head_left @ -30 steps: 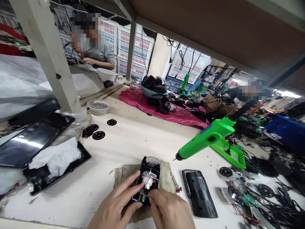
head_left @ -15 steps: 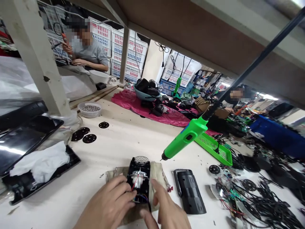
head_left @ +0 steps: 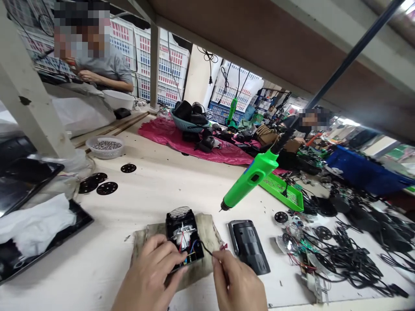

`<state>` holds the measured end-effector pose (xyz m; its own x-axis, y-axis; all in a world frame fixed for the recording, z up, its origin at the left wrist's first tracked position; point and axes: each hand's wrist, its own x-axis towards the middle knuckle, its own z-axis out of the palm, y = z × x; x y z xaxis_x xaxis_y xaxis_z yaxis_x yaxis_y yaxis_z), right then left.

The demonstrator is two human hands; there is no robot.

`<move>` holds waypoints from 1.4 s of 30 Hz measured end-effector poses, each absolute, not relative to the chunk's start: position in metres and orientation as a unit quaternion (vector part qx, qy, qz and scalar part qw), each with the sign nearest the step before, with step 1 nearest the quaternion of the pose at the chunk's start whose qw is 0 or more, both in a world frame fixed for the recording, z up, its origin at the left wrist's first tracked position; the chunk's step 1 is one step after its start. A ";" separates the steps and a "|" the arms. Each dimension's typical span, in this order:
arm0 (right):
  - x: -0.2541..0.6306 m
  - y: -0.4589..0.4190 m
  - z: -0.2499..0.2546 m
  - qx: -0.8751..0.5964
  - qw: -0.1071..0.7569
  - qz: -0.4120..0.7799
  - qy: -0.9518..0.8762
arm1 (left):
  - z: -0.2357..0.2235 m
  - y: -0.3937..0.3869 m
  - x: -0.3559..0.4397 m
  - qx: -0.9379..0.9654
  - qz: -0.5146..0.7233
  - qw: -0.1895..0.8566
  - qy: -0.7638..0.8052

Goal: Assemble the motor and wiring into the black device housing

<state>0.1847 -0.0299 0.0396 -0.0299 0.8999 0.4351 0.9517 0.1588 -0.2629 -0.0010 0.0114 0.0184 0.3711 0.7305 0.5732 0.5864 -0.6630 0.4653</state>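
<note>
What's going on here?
A person is working at a white bench with both bare hands. Their left hand grips an open black plastic housing with coloured wires inside, resting on a beige cloth. Their right hand pinches a thin black wire that leads from it. A black casing piece lies to the right, beyond a green glue gun. A co-worker in a grey T-shirt sits further off.

The left hand [head_left: 147,272] is gripping the open black plastic housing [head_left: 171,224], which is lying on a frayed beige cloth [head_left: 207,233] and is showing a silver metal part [head_left: 182,235] among red and blue wires. The right hand [head_left: 238,280] is pinching a thin black wire [head_left: 207,249] leading out toward 3 o'clock.
</note>
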 end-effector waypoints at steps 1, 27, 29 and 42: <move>0.183 -0.022 0.046 -0.653 0.224 -0.027 -0.723 | 0.019 0.013 -0.002 0.832 0.386 0.080 0.390; 0.150 -0.019 0.008 -0.647 0.451 0.428 -0.442 | 0.003 0.018 -0.007 0.873 0.359 0.027 0.330; 0.146 -0.022 0.000 -0.661 0.452 0.386 -0.458 | 0.001 0.018 -0.006 0.868 0.362 0.041 0.338; 0.177 -0.008 0.037 -0.432 0.134 -0.215 -0.866 | 0.007 0.026 -0.011 0.846 0.402 0.038 0.348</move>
